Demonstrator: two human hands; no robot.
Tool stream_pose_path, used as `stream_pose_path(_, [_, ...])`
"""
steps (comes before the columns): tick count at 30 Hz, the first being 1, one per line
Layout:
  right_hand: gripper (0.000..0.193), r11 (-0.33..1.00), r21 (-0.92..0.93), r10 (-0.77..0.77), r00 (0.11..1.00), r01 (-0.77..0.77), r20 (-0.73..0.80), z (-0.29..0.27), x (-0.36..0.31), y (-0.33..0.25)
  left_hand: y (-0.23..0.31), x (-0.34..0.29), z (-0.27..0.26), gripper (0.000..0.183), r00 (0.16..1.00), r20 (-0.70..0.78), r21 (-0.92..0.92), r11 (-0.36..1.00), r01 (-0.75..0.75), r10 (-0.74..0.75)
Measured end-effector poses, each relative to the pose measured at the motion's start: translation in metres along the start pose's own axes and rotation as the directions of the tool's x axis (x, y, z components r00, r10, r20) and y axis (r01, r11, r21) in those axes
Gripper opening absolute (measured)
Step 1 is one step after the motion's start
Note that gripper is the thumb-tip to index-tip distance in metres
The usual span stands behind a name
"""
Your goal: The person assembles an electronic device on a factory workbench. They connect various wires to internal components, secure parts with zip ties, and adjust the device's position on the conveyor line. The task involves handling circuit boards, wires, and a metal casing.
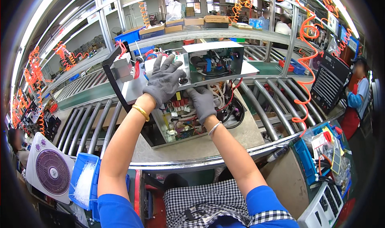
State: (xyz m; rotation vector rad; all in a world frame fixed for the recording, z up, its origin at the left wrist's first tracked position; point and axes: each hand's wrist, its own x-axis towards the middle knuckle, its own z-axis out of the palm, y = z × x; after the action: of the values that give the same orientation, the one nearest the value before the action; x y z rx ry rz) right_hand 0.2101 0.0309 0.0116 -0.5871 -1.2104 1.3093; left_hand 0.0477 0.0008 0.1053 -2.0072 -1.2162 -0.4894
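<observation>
A metal equipment chassis (160, 141) lies in front of me, packed with wires and connectors. Across its top sits a raised metal plate (250, 69) carrying a box-like housing (214, 48) with blue parts and wires inside. My left hand (165, 77), in a grey glove, rests with spread fingers over a white part beside the housing, near a small black round part (183, 81). Below the plate's front edge is my gloved right hand (201, 101), fingers bent in at the wiring (219, 93). Its fingertips are hidden, and what they grip cannot be made out.
Metal rollers (276, 107) flank the work surface. An orange coiled hose (306, 67) hangs at right. A fan (52, 172) and a blue bin of white strips (85, 180) stand left; a blue tool bin (306, 160) is right. Another person (361, 91) stands by a black panel (331, 81).
</observation>
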Motion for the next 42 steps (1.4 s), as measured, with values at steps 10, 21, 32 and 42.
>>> stream_pose_path(10, [0.020,0.996,0.052,-0.076,0.997,0.076,-0.008,0.009,-0.008,0.006,0.003,0.002,-0.001,0.021,1.000,0.004,-0.055,0.998,-0.011,0.011])
stream_pose_path(21, [0.020,0.998,0.046,-0.049,0.997,0.046,0.052,0.006,-0.003,0.004,0.006,0.001,-0.001,0.027,0.998,-0.046,-0.055,0.998,-0.036,0.033])
stream_pose_path(32, [0.029,0.998,0.050,-0.040,0.966,0.028,0.257,-0.014,-0.005,-0.007,0.010,0.003,-0.015,0.024,0.997,-0.006,-0.150,0.986,-0.072,0.072])
stream_pose_path(42, [0.032,0.996,-0.040,0.085,0.975,-0.079,0.204,-0.028,0.000,-0.019,0.014,0.020,-0.029,0.010,0.984,0.176,-0.207,0.978,0.034,0.003])
